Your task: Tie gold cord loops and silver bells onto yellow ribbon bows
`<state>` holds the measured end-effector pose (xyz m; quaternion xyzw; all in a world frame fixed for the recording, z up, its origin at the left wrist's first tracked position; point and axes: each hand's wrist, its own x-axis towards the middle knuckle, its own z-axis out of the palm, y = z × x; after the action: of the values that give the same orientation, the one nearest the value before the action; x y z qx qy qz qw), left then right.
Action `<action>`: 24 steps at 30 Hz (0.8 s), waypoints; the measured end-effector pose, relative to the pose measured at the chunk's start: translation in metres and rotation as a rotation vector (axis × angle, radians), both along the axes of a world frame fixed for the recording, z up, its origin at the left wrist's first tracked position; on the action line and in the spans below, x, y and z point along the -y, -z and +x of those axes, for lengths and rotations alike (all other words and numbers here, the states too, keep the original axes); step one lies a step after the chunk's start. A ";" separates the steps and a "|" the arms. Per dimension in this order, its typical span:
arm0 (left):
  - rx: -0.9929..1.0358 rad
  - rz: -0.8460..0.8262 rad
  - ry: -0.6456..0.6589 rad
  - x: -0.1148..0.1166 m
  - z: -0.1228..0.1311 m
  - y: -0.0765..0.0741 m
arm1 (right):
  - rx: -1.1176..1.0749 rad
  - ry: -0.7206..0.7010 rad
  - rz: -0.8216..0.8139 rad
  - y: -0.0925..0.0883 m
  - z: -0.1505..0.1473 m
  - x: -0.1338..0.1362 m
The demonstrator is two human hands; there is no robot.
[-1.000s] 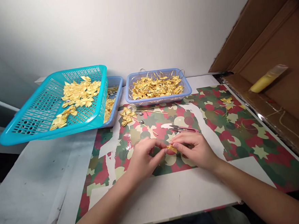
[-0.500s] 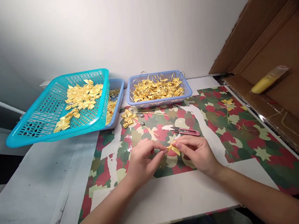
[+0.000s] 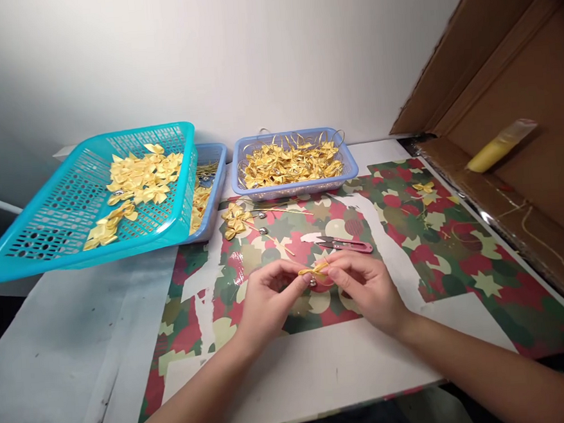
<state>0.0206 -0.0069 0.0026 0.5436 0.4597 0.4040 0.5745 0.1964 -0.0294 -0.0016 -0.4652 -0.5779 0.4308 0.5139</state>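
Note:
Between my two hands is a small yellow ribbon bow (image 3: pixel 317 270), pinched at both ends. My left hand (image 3: pixel 271 299) grips its left side between thumb and forefinger, and my right hand (image 3: pixel 369 287) has hold of its right side. A small silver bell (image 3: pixel 312 281) shows just under the bow, near my left fingertips. Just beyond my right hand lies a pair of pink-handled thread snips (image 3: pixel 346 244). Farther off to the left, several yellow bows (image 3: pixel 235 220) rest on the patterned sheet beside silver bells (image 3: pixel 263 231) and gold cords (image 3: pixel 289 210).
A turquoise basket (image 3: pixel 80 256) with yellow bows is propped over a blue basket (image 3: pixel 217 189) at left. Another blue basket (image 3: pixel 296 190) full of corded bows stands at the back. At right are a loose bow (image 3: pixel 424 188), a cardboard wall (image 3: pixel 509 86) and a yellow tube (image 3: pixel 502 146).
The bow has turned in my fingers, and the silver bell beneath it now shows. The view has shifted slightly; both hands still pinch the bow.

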 end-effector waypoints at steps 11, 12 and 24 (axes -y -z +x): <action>-0.081 0.131 -0.049 0.007 0.001 0.002 | 0.091 -0.133 -0.089 -0.001 -0.002 0.004; -0.099 0.143 -0.048 0.008 0.001 0.002 | 0.070 -0.139 -0.109 -0.001 -0.002 0.003; -0.112 0.105 -0.063 0.011 0.003 0.005 | 0.030 -0.168 -0.151 -0.002 -0.002 0.004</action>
<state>0.0240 -0.0174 -0.0020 0.5800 0.4861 0.4145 0.5056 0.1942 -0.0336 0.0005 -0.4588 -0.5885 0.5076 0.4308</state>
